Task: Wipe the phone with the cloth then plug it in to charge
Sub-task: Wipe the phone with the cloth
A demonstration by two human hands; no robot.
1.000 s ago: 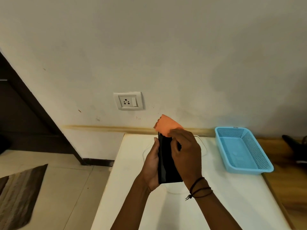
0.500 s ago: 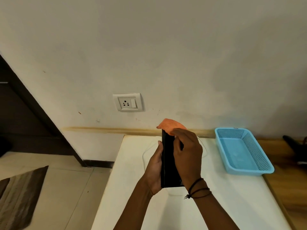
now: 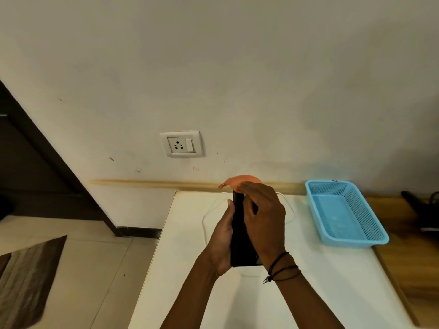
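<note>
Black and glossy, the phone (image 3: 239, 233) stands on end in the air above a white table (image 3: 187, 269), held between both hands in front of the person, with its long side running away from the camera. The left hand (image 3: 222, 243) grips it from the left: the palm cups the lower part and the thumb lies straight up along the left edge, while the other fingers are hidden behind the phone. The right hand (image 3: 264, 219) covers the phone's right face, its fingers curled and pressing an orange cloth (image 3: 242, 181) against the top end. Only a rounded fold of that cloth shows, poking out above the knuckles and over the phone's upper edge; the rest is hidden under the hand. Dark cord bands (image 3: 282, 269) circle the right wrist.

A thin white cable (image 3: 203, 222) lies on the table below the hands in a wide loop, showing on both sides of them; its ends cannot be seen. On the pale wall up and to the left of the hands sits a white socket plate (image 3: 181, 144) with three holes and a switch beside them. A light blue mesh basket (image 3: 344, 214) rests at the table's far right corner, well apart from the hands. Beyond it runs a wooden surface (image 3: 408, 252) carrying a dark object (image 3: 422, 210) too cut off to identify. At the lower left, a brown striped rug (image 3: 23, 281) lies on the tiled floor.
</note>
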